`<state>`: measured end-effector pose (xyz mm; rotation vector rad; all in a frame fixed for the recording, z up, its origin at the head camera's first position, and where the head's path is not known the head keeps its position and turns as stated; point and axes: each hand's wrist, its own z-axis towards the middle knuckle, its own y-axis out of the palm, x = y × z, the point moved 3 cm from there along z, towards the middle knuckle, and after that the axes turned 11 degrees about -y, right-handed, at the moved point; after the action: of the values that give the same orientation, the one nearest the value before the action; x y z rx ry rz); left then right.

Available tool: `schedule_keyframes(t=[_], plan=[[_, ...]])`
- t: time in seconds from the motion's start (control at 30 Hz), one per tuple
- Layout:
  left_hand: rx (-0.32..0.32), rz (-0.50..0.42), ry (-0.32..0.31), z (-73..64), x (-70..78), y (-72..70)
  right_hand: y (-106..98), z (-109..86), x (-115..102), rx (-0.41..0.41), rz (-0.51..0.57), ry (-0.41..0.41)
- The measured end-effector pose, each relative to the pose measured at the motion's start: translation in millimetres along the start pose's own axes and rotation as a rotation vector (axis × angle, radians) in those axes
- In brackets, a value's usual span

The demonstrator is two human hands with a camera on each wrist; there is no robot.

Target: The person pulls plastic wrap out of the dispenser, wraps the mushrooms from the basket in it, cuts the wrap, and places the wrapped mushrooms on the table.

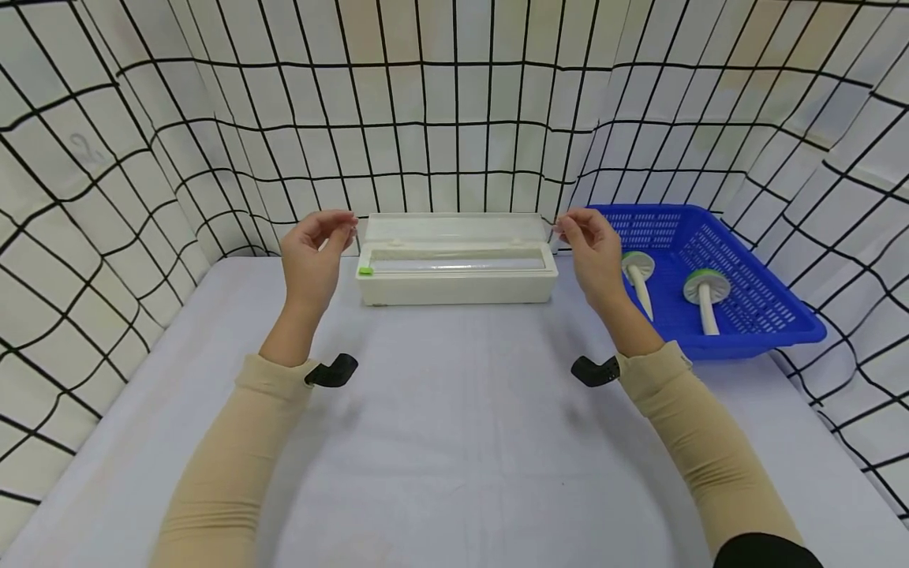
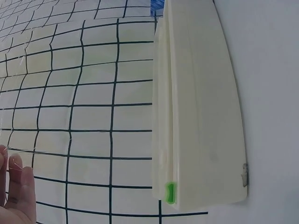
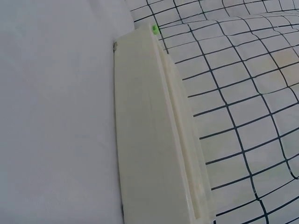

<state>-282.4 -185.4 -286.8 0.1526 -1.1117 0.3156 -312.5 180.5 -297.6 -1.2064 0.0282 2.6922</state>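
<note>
A white cling film dispenser lies lengthwise on the table, its lid raised at the back. The film roll shows through its long opening, and a green slider sits at the left end. Beyond the left end, my left hand pinches clear cling film, which glints at the fingertips in the left wrist view. On the opposite side my right hand is raised at about the same height, thumb and fingertips pinched on the film's other edge. The right wrist view leaves that hand out.
A blue plastic basket stands at the right, close beside my right forearm. Inside are two white-handled things with round green-topped heads, one upright-looking, one leaning. Black wire mesh encloses the white-covered table at back and sides.
</note>
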Motion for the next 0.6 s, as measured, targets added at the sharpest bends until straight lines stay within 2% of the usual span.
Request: schedule_keyframes(t=[0.23, 0.6], plan=[[-0.005, 0.023, 0.029, -3.0, 3.4, -3.2, -2.2, -5.1, -3.9, -0.012, 0.028, -0.027], [0.003, -0.002, 0.056, -7.2, 9.0, -5.3, -5.0, -9.8, -11.6, -0.014, 0.051, -0.054]])
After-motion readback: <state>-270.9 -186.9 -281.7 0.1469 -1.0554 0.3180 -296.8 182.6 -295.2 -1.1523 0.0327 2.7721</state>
